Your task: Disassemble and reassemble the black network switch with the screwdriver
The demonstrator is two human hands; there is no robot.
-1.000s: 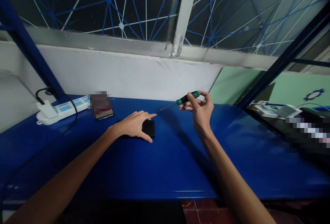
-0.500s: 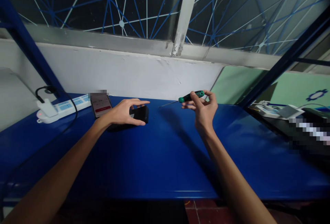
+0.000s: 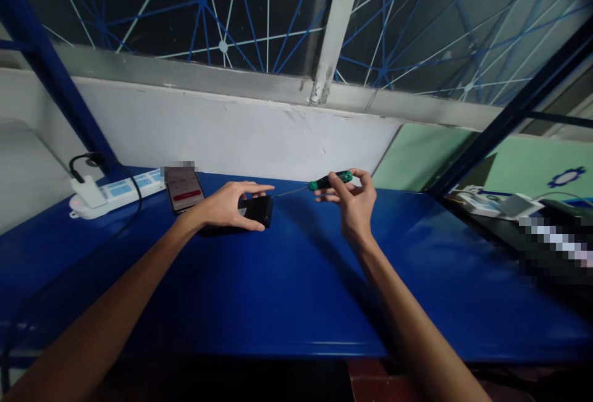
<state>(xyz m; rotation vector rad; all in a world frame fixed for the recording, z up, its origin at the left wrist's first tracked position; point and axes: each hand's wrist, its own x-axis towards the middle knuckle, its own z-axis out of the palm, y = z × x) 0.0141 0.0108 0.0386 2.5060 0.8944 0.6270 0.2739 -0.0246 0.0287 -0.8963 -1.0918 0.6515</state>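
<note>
Left hand (image 3: 227, 204): fingers and thumb clamped on a small black box (image 3: 256, 210), tipped up off the blue table (image 3: 296, 291). Right hand (image 3: 352, 201): fingertips pinching a green-handled screwdriver (image 3: 330, 180), its thin tip just beside the left fingertips. Beyond the left hand: phone (image 3: 184, 188), then power strip (image 3: 115, 192).

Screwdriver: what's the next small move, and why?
Probably ease the screwdriver tip leftward to the black device. The left hand grips it tilted on the blue table; the right hand aims the thin shaft at it, tip just short.
</note>
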